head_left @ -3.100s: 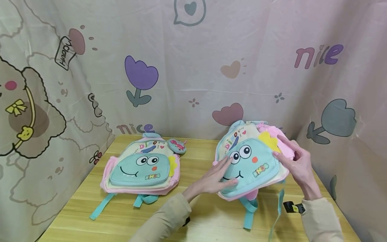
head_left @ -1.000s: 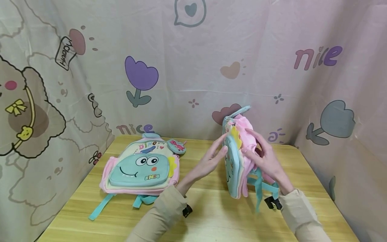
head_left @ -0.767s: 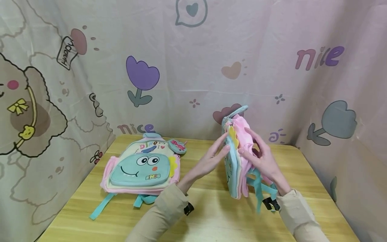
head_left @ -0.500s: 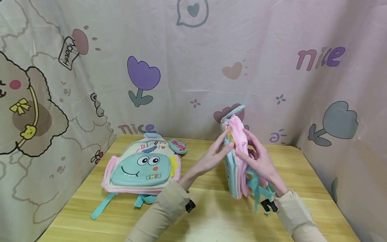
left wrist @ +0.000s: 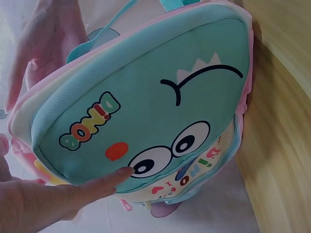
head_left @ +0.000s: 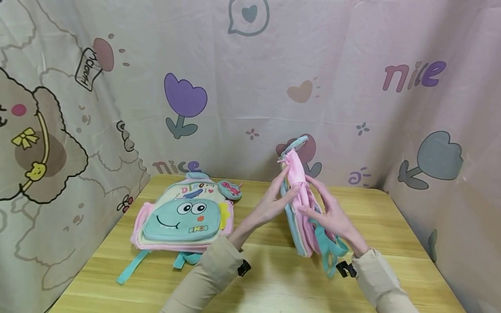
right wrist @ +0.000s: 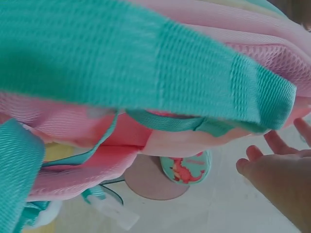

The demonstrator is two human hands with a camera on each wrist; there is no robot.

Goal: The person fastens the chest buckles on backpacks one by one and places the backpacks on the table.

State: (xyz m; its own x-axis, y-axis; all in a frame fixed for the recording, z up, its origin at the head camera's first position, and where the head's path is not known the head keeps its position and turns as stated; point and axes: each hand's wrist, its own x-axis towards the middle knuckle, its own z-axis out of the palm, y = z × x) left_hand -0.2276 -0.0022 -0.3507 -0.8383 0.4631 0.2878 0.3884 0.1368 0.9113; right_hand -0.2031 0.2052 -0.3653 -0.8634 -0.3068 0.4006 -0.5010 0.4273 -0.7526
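Note:
A small pink, teal and cream dinosaur backpack (head_left: 296, 174) stands on edge on the table, its pink side facing me. My left hand (head_left: 270, 206) touches its teal front face with fingers extended; in the left wrist view one finger lies by a printed eye. At the back and side, my right hand (head_left: 332, 217) rests with thumb and fingers spread. Teal straps (right wrist: 194, 63) hang behind the bag and fill much of the right wrist view, where a round dinosaur charm (right wrist: 187, 167) also shows. The bag's front is mostly turned away from the head view.
A matching backpack (head_left: 182, 219) lies face up on the left of the wooden table (head_left: 266, 287), straps trailing toward the front edge and a round charm (head_left: 229, 190) at its upper right. A printed cloth (head_left: 250, 87) hangs behind.
The right backpack has turned from showing its smiling front to showing its pink side, and it now leans further left at the top. Both hands followed it; the left backpack stayed put.

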